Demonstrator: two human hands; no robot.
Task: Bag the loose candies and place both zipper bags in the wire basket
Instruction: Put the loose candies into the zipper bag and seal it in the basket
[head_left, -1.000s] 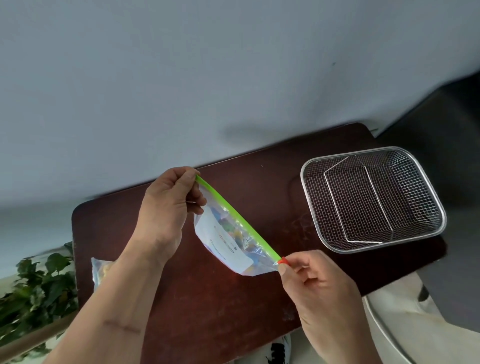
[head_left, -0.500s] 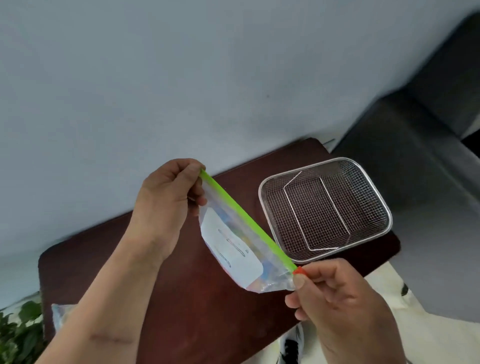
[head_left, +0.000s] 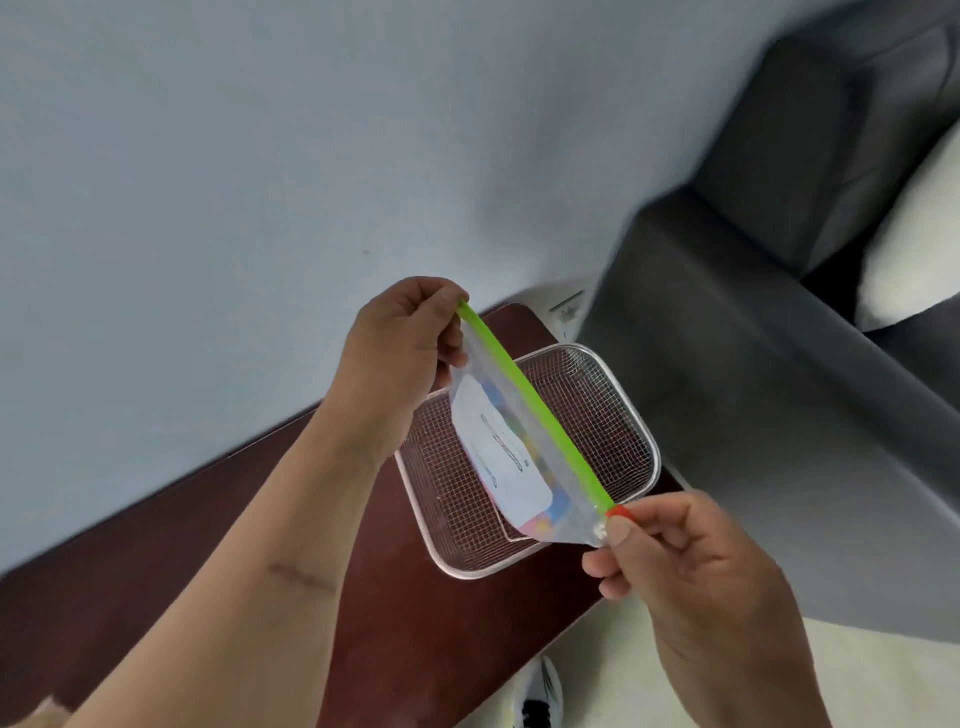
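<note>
I hold a clear zipper bag (head_left: 511, 457) with a green zip strip and a white label, coloured candies showing inside it. My left hand (head_left: 400, 343) pinches the far end of the strip. My right hand (head_left: 675, 551) pinches the near end at the red slider. The bag hangs stretched between both hands, above the wire basket (head_left: 631, 415). That basket sits at the right end of the dark wooden table (head_left: 395, 623), and its mesh floor shows nothing lying on it. The second bag is out of view.
A pale wall rises behind the table. A grey sofa (head_left: 753, 364) with a light cushion (head_left: 914, 249) stands close to the right of the basket. A shoe (head_left: 537, 696) shows on the light floor below the table's near edge.
The view has swung right, and both hands have carried the bag from over the table's middle to above the basket. The second bag and the plant at the left have left the view.
</note>
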